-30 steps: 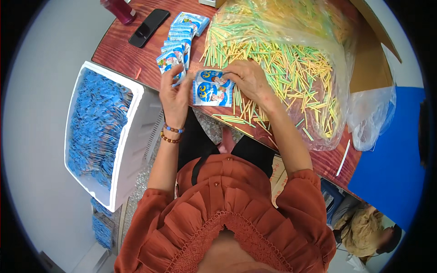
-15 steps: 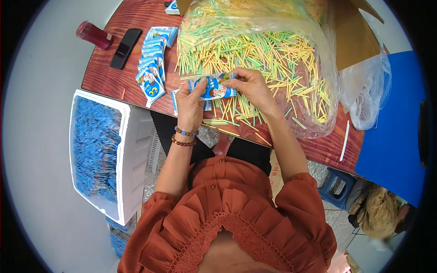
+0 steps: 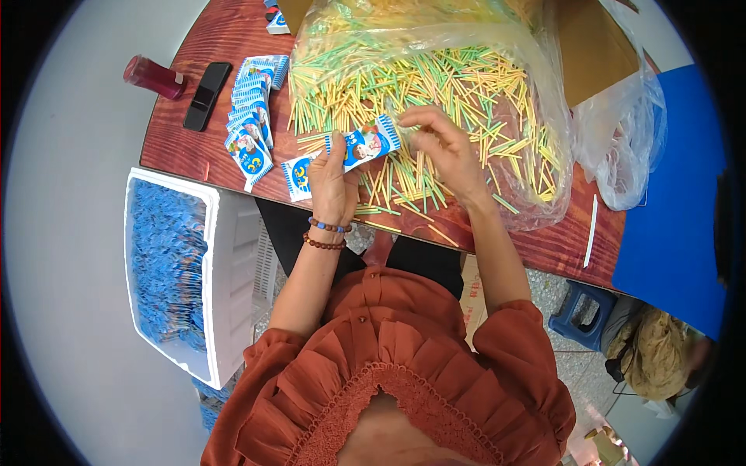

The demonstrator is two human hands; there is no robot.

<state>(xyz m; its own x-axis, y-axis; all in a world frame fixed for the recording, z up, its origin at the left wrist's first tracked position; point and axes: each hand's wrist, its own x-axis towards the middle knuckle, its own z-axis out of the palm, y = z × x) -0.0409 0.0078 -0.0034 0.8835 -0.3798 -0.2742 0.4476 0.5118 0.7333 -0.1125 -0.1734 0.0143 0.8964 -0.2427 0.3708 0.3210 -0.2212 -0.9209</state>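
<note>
My left hand (image 3: 334, 190) pinches a small blue-and-white printed packet (image 3: 371, 144) between thumb and fingers, holding it tilted above the table's near edge. Just off the packet's right end, my right hand (image 3: 454, 159) hovers with its fingers bent and apart; I see nothing in it. Partly covered by my left hand, another such packet (image 3: 297, 179) lies on the table. Loose thin yellow and green sticks (image 3: 497, 85) spread around and beyond both hands, many on a clear plastic bag (image 3: 536, 128). To the left, several similar packets (image 3: 250, 116) overlap in a row.
On the reddish wooden table (image 3: 175, 128) are a black phone (image 3: 207, 96) and a red jar (image 3: 154, 76). A white foam box (image 3: 210, 272) full of blue packets stands at the left. A cardboard box (image 3: 598, 54), a crumpled clear bag (image 3: 622, 147) and a blue stool (image 3: 581, 314) are at the right.
My right hand has let go of the packet and moved right, its fingers spreading. The packet now tilts up to the right in my left hand, and the packet beneath shows more.
</note>
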